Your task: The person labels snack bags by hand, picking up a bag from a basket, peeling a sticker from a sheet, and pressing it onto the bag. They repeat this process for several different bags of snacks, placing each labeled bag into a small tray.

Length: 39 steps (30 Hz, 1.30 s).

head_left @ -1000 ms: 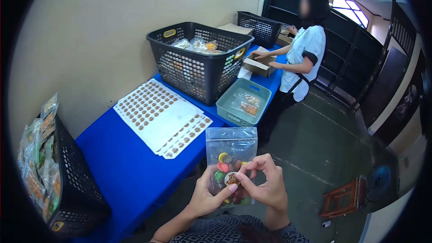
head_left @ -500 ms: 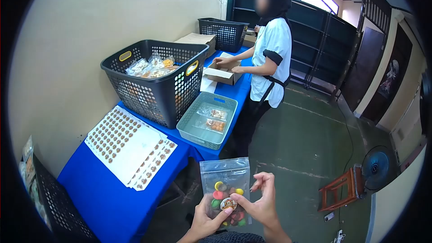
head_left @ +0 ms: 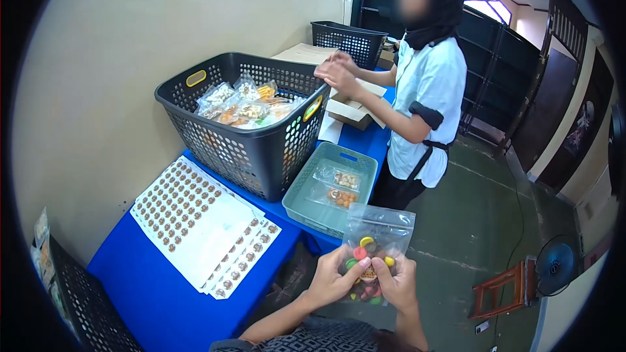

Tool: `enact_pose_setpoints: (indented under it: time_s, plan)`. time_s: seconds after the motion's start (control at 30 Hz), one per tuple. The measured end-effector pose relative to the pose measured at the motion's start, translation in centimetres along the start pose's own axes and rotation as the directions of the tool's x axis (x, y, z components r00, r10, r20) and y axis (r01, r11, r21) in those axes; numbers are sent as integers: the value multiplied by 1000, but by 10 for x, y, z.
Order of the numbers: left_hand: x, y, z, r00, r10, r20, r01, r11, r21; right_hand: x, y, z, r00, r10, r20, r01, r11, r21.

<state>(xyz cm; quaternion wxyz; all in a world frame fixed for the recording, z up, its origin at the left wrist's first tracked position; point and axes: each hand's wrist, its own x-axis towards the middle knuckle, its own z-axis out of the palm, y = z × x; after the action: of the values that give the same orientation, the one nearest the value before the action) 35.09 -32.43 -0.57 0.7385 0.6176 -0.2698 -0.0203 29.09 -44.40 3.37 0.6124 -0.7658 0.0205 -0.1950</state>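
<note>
A clear zip bag point(head_left: 381, 229) of colourful round sweets is held upright between both hands, low in the view. My left hand point(head_left: 332, 276) grips its left side and my right hand point(head_left: 398, 281) its right side. Both thumbs press on the round sticker point(head_left: 368, 274) on the bag's front, partly covering it. Just beyond the bag, a pale green tray point(head_left: 302, 210) holds two small packets point(head_left: 342, 197). Sheets of round stickers point(head_left: 195, 221) lie on the blue table to the left.
A large black basket point(head_left: 261, 150) of filled packets stands behind the sheets. A co-worker point(head_left: 424, 104) has both hands at its right rim, near an open cardboard box point(head_left: 352, 112). Another black basket point(head_left: 85, 293) is at lower left. A stool point(head_left: 505, 290) and fan point(head_left: 556, 266) stand right.
My right hand's fingers have closed round the bag's right side, and both thumbs are now together on the sticker. The co-worker has come closer, hands moved from the box to the basket rim.
</note>
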Motion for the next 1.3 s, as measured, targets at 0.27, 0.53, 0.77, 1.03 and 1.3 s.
enact_pose_setpoints:
  time_s: [0.27,0.53,0.77,1.03,1.3]
  plan:
    - [43,4,-62,995,100,-25,-94,979,182,55,0,49,986,49,158,-66,992,106]
    - [49,-4,-101,989,26,-147,11,968,250,87,19,85,912,154,379,-250,943,218]
    - [53,-18,-129,983,1,-181,51,957,285,121,48,110,866,124,485,-313,890,331]
    - [54,9,-146,968,-152,-200,229,860,455,156,57,130,672,126,730,-374,909,187]
    - [71,9,-125,688,-208,-695,201,975,-92,173,61,128,450,-14,893,-252,957,142]
